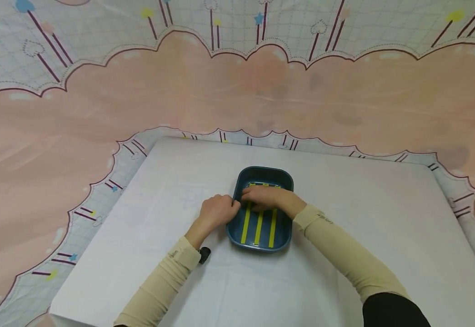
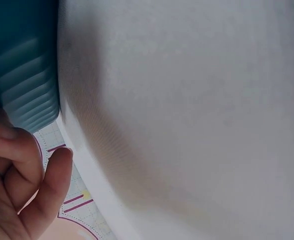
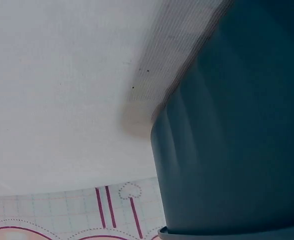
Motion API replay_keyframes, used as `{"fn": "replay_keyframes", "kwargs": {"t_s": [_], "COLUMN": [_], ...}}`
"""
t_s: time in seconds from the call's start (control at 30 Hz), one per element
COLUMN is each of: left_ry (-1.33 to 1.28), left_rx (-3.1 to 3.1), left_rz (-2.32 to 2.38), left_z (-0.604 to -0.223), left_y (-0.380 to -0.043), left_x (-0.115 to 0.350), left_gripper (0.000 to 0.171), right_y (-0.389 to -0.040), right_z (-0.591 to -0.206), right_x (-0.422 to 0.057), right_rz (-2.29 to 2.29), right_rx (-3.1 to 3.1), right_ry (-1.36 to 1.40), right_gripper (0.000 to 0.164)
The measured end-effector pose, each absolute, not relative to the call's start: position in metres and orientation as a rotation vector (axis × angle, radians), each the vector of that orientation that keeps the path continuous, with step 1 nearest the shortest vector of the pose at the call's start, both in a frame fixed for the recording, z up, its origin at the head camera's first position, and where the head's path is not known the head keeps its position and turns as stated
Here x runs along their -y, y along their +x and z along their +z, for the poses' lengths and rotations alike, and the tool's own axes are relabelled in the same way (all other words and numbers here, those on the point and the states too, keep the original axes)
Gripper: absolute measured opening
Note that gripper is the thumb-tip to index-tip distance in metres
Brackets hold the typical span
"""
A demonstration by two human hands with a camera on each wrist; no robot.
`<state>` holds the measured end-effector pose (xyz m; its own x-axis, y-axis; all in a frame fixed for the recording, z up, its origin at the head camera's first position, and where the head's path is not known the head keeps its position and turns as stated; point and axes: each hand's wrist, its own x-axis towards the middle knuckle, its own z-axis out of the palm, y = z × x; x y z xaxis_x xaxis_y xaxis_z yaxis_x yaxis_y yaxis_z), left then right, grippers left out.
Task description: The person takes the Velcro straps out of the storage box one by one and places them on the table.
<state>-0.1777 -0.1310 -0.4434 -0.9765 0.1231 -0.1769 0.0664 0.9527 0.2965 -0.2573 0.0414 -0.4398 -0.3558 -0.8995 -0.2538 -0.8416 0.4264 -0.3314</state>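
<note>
In the head view a dark blue rectangular plastic tub (image 1: 237, 236) with rounded corners stands on the white table. Three narrow yellow strips (image 1: 258, 227) lie side by side along its floor. My left hand (image 1: 219, 210) holds the tub's left rim, its fingers curled; the left wrist view shows the hand (image 2: 24, 180) at the tub's ribbed outer wall (image 2: 29, 95). Over the right wall, my right hand (image 1: 267, 196) reaches into the tub above the strips, its fingertips mostly hidden. The right wrist view has only the tub's outside wall (image 3: 227, 150), without the hand.
The white tabletop (image 1: 159, 181) spreads around the tub. Behind and beside it hangs or lies a patterned pink and white cloth (image 1: 262, 100). A small black object (image 1: 205, 255) sits at the left wrist, by the beige sleeve (image 1: 163, 281).
</note>
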Motion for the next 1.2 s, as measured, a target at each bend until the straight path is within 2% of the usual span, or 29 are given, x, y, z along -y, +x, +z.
{"fn": "replay_keyframes", "kwargs": {"t_s": [0.5, 1.2], "left_ry": [0.139, 0.122], "left_rx": [-2.929, -2.91], "left_rz": [0.441, 0.398], "left_z": [-0.4396, -0.4435], "left_y": [-0.1798, -0.1787], "left_x": [0.1273, 0.1284], "left_gripper": [0.045, 0.045], "right_y": [-0.2661, -0.2658], "right_z": [-0.4386, -0.4456], "right_x": [-0.0389, -0.0337], "right_rz": [-0.187, 0.001], "right_rx": [-2.272, -2.303], "right_ry": [-1.59, -1.665], "right_gripper": [0.017, 0.017]}}
